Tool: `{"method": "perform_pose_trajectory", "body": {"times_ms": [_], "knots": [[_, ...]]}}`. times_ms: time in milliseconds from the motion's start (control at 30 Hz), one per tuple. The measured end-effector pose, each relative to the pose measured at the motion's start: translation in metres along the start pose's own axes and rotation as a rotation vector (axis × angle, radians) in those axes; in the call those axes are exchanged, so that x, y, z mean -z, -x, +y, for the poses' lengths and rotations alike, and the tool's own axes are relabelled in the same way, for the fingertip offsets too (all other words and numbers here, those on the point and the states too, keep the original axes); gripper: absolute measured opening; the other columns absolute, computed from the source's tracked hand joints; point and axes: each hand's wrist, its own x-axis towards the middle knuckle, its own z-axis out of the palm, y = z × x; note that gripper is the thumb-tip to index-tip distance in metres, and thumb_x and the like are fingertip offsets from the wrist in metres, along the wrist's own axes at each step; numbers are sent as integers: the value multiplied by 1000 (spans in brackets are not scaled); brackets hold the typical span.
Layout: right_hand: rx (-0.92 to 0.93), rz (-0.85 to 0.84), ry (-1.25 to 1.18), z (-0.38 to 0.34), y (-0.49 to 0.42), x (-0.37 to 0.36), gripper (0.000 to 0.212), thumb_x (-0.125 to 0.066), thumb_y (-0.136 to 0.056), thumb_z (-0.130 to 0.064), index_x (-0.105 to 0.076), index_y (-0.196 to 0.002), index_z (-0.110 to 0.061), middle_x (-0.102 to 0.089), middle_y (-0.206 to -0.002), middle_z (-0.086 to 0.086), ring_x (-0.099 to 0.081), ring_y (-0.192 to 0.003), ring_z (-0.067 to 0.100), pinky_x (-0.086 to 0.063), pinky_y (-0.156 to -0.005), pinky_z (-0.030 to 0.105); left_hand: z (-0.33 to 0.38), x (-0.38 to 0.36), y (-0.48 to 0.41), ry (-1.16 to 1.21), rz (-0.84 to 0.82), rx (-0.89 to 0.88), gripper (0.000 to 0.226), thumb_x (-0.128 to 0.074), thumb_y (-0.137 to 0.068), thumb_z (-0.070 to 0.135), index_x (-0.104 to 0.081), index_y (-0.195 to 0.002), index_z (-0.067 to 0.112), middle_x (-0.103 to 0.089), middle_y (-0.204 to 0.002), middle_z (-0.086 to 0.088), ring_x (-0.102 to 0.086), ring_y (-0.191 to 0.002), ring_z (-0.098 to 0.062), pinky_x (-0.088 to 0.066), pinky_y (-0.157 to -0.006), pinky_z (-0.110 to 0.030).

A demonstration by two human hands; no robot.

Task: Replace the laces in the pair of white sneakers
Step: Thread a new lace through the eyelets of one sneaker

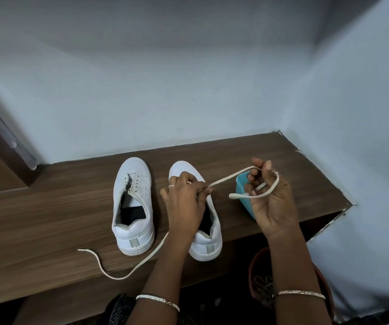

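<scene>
Fingers [268, 167] curled round white lace [226, 178]

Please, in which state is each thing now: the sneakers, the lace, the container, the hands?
Left sneaker: upright, unlaced.
Right sneaker: upright, eyelets hidden under left hand.
Lace: stretched between hands, tail lying on table.
Teal container: upright, open.
Left hand: pinching lace.
Right hand: lace looped round fingers.

Dim, soft light (edges warped, w/ blur)

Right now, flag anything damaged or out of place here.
The laceless white low-top sneaker on the left looks frayed along its eyelet edge. A flat cream lace trails loose across the brown wooden tabletop.
</scene>
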Motion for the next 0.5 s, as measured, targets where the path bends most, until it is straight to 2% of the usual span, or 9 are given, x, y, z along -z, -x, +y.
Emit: {"method": "perform_pose_trajectory", "body": {"times_ms": [67, 133, 167, 200, 267, 367, 433, 500], "knots": [[-2, 49, 394, 4, -2, 7, 14, -64, -92, -11, -73, -104, -11, -66, -79, -2, -59, -69, 5, -48, -57, 15, -2, 0, -3, 93, 33, 13, 13, -68, -87, 43, -79, -91, 35, -59, -96, 9, -48, -99, -17, -27, -78, -36], [-57, -35, 790, 15, -2, 9, 32, -70, -86, -1, -72, -110, -22, -71, -89, -5, -65, -78, 8, -53, -67, 20, -4, -2, -6, 186, 47, 15, 9, -71, -85, 41, -79, -88, 36, -61, -87, 11, -51, -94, -17, -33, -78, -39], [-101, -115, 886, 22, -1, 5, 40, -72, -83, 0, -70, -114, -26, -73, -97, -6, -68, -87, 9, -55, -75, 23, -4, -3, -6, 226, 47, 4, 7, -73, -84, 40, -78, -88, 36, -63, -84, 12, -53, -91, -17, -37, -79, -43], [-130, -185, 904, 29, 1, -1, 45, -74, -82, 0, -69, -117, -26, -73, -101, -7, -69, -93, 8, -55, -80, 24, -4, -6, -6, 278, 38, -3, 7, -73, -83, 40, -78, -88, 37, -65, -81, 13, -54, -89, -17, -41, -79, -48], [-122, -240, 835, 45, 2, -11, 40, -72, -83, 3, -69, -116, -19, -75, -101, -6, -70, -95, 6, -54, -79, 20, -6, -8, -8, 410, -1, 2, 14, -70, -79, 46, -74, -92, 42, -67, -80, 16, -57, -89, -15, -45, -80, -54], [-12, -131, 961, 61, -4, -14, 21, -66, -87, -4, -75, -101, -18, -76, -88, -4, -72, -85, 10, -59, -76, 28, -8, -3, -7, 513, -84, -17, 19, -67, -79, 52, -71, -97, 47, -69, -87, 21, -60, -97, -14, -46, -86, -53], [46, -83, 992, 67, -6, -11, 13, -67, -89, -8, -77, -90, -16, -75, -78, -3, -71, -75, 10, -59, -71, 29, -14, 3, -8, 530, -101, -7, 14, -73, -83, 34, -76, -96, 38, -70, -91, 19, -59, -99, -12, -46, -91, -43], [78, -42, 1000, 71, -7, -12, 13, -71, -90, -17, -74, -78, -14, -71, -67, -3, -64, -63, 6, -53, -61, 27, -23, 8, -9, 590, -41, 89, 24, -72, -82, 8, -75, -89, 31, -70, -89, 14, -62, -90, -10, -52, -85, -36]]}}
